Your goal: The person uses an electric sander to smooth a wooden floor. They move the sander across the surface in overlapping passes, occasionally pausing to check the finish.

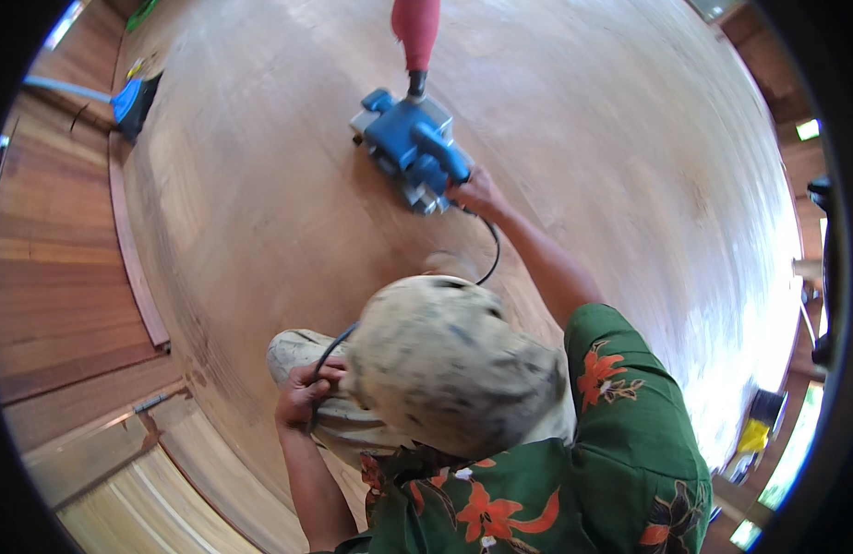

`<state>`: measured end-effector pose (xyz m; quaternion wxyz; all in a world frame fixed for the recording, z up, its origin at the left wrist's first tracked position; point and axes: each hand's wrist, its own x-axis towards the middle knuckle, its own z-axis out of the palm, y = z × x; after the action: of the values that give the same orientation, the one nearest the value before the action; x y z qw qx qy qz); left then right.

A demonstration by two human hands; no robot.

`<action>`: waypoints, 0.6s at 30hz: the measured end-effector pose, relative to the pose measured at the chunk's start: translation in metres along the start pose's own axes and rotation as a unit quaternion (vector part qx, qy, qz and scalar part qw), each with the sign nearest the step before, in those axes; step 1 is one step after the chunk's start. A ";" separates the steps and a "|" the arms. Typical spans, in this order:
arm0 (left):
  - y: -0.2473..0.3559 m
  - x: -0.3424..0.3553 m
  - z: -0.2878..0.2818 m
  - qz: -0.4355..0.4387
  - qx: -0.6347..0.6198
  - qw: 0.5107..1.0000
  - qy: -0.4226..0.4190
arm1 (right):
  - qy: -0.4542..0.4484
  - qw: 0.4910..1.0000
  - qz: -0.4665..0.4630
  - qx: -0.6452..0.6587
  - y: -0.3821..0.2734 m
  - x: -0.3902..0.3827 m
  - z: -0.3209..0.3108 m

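Observation:
A blue and silver belt sander (408,138) sits flat on the wooden floor (260,166), with a red dust bag (415,32) rising from its far side. My right hand (476,191) is closed round the sander's rear handle, my arm stretched forward. From there a dark power cord (494,254) curves back and passes out of sight behind a pale, stained cap (459,360). Over by my bent left knee (293,351), my left hand (308,392) is closed on a stretch of cord. The sander's belt underneath is hidden.
A blue broom (131,103) leans at the far left by the wooden wall (66,277). At lower left lies a hinged wooden panel (150,499). Something yellow and black (757,429) stands along the right edge, near bright openings.

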<state>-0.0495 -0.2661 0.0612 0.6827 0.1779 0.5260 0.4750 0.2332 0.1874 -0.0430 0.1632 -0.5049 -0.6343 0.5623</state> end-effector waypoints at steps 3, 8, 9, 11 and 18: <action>-0.010 0.002 -0.045 0.029 -0.101 0.992 0.075 | 0.047 0.996 -0.051 -0.063 0.018 -0.046 0.019; -0.022 -0.011 -0.073 0.063 -0.288 0.953 0.070 | 0.080 0.992 0.004 -0.095 0.031 -0.134 0.007; -0.022 -0.015 -0.072 0.070 -0.304 0.948 0.068 | 0.092 0.990 0.022 -0.102 0.033 -0.153 0.002; -0.020 -0.025 -0.067 0.094 -0.275 0.952 0.096 | 0.100 0.988 0.044 -0.108 0.039 -0.193 -0.006; -0.010 -0.034 -0.022 0.082 -0.258 0.962 0.036 | 0.034 0.996 0.084 -0.011 0.049 -0.249 -0.027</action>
<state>-0.0638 -0.3055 0.0641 0.6452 0.0213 0.3936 0.6545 0.3850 -0.0099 0.0124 0.1308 -0.5772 -0.5898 0.5494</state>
